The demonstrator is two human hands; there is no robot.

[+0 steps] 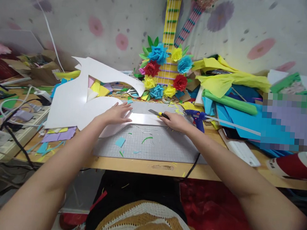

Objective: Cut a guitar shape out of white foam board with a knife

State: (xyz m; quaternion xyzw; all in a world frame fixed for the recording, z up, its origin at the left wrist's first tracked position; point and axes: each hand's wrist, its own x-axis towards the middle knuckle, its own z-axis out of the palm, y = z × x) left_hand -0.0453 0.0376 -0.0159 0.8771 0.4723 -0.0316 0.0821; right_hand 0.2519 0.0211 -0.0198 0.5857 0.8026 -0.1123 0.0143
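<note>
A white foam-board piece (145, 119), narrow on the right and wide and rounded on the left, lies across the grey cutting mat (164, 147). My left hand (117, 113) rests flat on it with the fingers spread, where the wide part narrows. In my right hand (176, 122) is a black and yellow utility knife (163, 115), its blade out and pointing left, just over the far edge of the narrow strip. Whether the blade touches the board I cannot tell. Beside my right hand stands a blue glue gun (198, 117) with a long clear stick in it.
Large white offcuts (65, 102) lean at the left. Behind the mat stands a yellow paper guitar (171, 36) with paper flowers. Blue sheets (238, 120), a white power bank-like block (242, 151) and a red-white cup (293, 165) sit at the right. A power strip (36, 121) lies left.
</note>
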